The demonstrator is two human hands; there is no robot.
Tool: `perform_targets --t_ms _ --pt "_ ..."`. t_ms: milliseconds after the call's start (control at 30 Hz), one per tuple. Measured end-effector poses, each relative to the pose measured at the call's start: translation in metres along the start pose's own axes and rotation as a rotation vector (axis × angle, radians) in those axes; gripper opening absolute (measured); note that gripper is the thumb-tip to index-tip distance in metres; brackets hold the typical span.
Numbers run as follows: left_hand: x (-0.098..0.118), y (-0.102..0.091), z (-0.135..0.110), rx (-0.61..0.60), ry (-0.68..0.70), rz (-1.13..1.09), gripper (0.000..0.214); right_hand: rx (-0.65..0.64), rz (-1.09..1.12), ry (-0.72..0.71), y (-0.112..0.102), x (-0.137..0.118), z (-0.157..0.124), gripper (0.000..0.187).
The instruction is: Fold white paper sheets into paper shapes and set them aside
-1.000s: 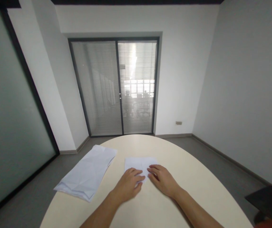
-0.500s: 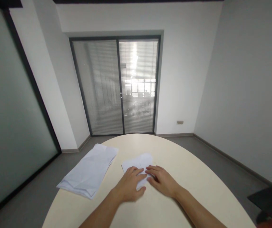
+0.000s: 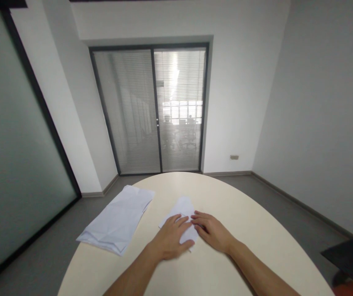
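A small folded white paper (image 3: 184,206) lies near the middle of the round cream table (image 3: 244,230), turned at an angle. My left hand (image 3: 170,238) lies flat on its near left part, fingers stretched out. Close on the right, my right hand (image 3: 210,231) rests with its fingertips on the sheet's right part, fingers extended. Both hands press the sheet and hide its near half.
A pile of creased white sheets (image 3: 117,224) lies at the table's left edge. A dark chair corner (image 3: 349,257) shows at the lower right. Beyond the table are a glass sliding door with blinds (image 3: 154,109), grey floor and white walls.
The small paper has been rotated counter-clockwise under my hands, from square-on to angled with one end pointing away. Both hands shifted slightly with it. The pile on the left stayed put.
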State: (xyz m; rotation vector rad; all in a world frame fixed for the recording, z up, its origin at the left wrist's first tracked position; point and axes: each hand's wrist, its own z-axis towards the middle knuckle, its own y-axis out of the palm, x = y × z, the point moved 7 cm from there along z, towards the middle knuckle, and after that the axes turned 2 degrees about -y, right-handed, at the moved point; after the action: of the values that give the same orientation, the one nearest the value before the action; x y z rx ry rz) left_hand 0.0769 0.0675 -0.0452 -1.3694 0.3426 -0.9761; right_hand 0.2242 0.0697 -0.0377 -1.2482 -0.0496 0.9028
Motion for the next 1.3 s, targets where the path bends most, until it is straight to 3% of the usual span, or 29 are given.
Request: perform_targets --t_ms 100,200,333,700,1033,1300 --pt "-0.003 -0.004 0.002 0.048 -0.041 0.005 0.042 -0.018 0.028 -0.048 -0.001 -0.006 -0.002 0.041" --pt "-0.008 -0.005 0.002 0.063 -0.07 -0.019 0.042 -0.033 0.036 -0.07 -0.001 -0.007 -0.004 0.051" --pt "-0.012 -0.002 0.0 0.034 -0.054 -0.066 0.054 -0.056 0.05 -0.058 0.0 -0.002 -0.007 0.058" --pt "-0.007 -0.008 -0.001 0.01 0.026 -0.166 0.083 -0.09 0.02 0.01 -0.004 0.006 -0.007 0.049" --pt "-0.021 -0.01 0.0 0.136 -0.13 -0.242 0.043 -0.053 0.07 0.044 -0.007 0.006 -0.003 0.038" --pt "-0.041 -0.003 0.002 0.301 -0.245 -0.178 0.045 -0.01 0.02 0.071 -0.009 0.003 -0.001 0.036"
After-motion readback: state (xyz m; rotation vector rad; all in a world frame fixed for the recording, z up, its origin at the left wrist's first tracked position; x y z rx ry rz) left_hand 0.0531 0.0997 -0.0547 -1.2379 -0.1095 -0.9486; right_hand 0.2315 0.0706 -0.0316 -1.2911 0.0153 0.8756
